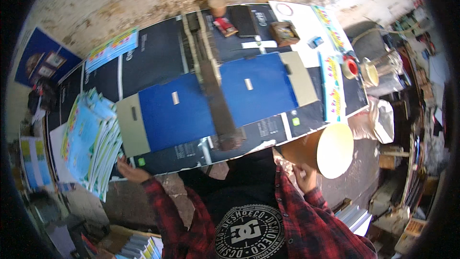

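Observation:
My left hand (pixel 134 171) is low at the table's front left, fingers stretched out, beside a fanned stack of light blue and green printed sheets (pixel 91 139). My right hand (pixel 305 178) has its fingers curled against the underside of a tan, cone-like thing with a pale oval face (pixel 335 151); whether it grips this is partly hidden. Between my hands on the table lies a long blue board (pixel 179 115) with beige end flaps, each with a dark slot. Across its middle runs a dark wooden bar (pixel 215 98).
Along the table's back are a small wooden box (pixel 284 33), a red packet (pixel 225 27) and a black flat piece (pixel 245 21). Rolls of tape (pixel 350 68) and a printed strip (pixel 331 88) lie at right. More printed sheets (pixel 112 48) lie back left. Cluttered shelves (pixel 417 129) stand at right.

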### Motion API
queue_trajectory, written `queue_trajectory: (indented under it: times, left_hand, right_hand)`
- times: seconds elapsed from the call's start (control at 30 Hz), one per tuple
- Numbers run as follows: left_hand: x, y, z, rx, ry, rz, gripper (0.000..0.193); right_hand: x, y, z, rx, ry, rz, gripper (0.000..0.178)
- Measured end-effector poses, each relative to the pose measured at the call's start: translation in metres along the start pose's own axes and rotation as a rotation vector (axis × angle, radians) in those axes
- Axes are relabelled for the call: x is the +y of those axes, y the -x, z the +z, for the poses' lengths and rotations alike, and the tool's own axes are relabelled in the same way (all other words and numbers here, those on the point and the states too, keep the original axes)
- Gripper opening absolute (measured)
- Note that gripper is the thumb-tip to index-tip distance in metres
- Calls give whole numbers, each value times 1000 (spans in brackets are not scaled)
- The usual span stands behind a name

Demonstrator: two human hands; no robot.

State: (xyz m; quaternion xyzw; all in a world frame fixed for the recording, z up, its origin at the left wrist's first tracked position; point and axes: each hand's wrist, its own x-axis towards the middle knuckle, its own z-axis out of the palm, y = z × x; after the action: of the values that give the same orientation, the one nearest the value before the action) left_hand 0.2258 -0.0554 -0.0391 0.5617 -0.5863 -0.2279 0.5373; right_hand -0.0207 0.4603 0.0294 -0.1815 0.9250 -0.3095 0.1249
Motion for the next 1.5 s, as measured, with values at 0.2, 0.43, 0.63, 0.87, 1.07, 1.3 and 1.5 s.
queue_trajectory:
  times: [0.2,0.43,0.63,0.87,1.07,1.3,1.5]
  left_hand:
    - [15,29,-53,-9,-39,-43,59]
    - [8,46,-107,49,-205,-59,61]
    - [12,46,-150,135,-260,-148,62]
    - [41,57,-141,98,-286,-259,62]
    - [57,64,-139,108,-148,-209,60]
    - [115,68,-148,-62,-62,200,45]
    - [239,92,-85,-1134,939,299,44]
  right_hand:
    - [24,-132,-81,568,56,-93,19]
    - [185,-298,-160,452,-250,221,39]
    - [155,-329,-157,246,-445,441,35]
    - [146,-343,-163,48,243,552,94]
    - [109,-341,-153,-33,346,696,119]
    - [79,-329,-149,166,322,722,114]
    - [122,-325,-135,438,162,505,79]
